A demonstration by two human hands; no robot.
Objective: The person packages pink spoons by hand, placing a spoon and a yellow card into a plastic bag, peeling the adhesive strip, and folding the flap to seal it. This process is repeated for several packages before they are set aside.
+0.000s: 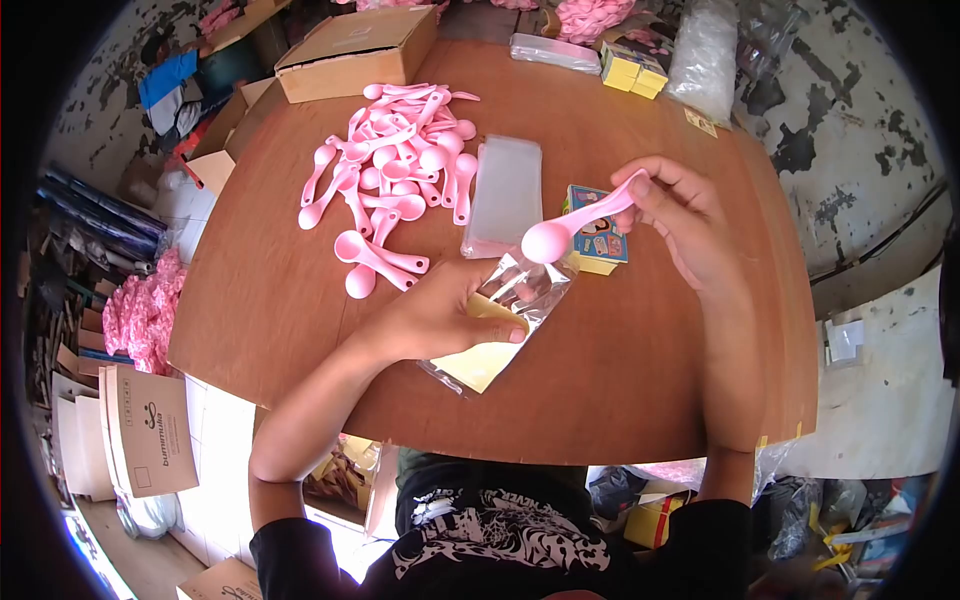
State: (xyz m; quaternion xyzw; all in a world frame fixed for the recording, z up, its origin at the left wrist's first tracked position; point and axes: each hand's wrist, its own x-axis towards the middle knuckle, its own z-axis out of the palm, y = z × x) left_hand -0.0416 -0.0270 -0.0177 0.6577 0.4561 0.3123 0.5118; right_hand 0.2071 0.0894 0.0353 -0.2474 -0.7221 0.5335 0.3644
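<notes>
My left hand (435, 310) grips a clear plastic bag (548, 283) with a yellow card (472, 362) inside, thumb pressed across the front. The bag's upper end points away from me to the right. Between the thumb and fingers of my right hand (685, 215) is the handle end of a pink spoon (546, 242). Its round bowl overlaps the bag's upper end in this view. Behind the spoon sits a stack of printed cards (605, 246), partly covered. A pile of flat clear bags (510, 185) lies beyond my left hand.
Many pink spoons (395, 150) are heaped on the brown table (620, 370), with a few loose ones nearer me. At the back stand a cardboard box (355, 50), more clear bags (555, 52), yellow card stacks (633, 70) and a plastic roll (703, 55). Cartons (150, 430) fill the left floor.
</notes>
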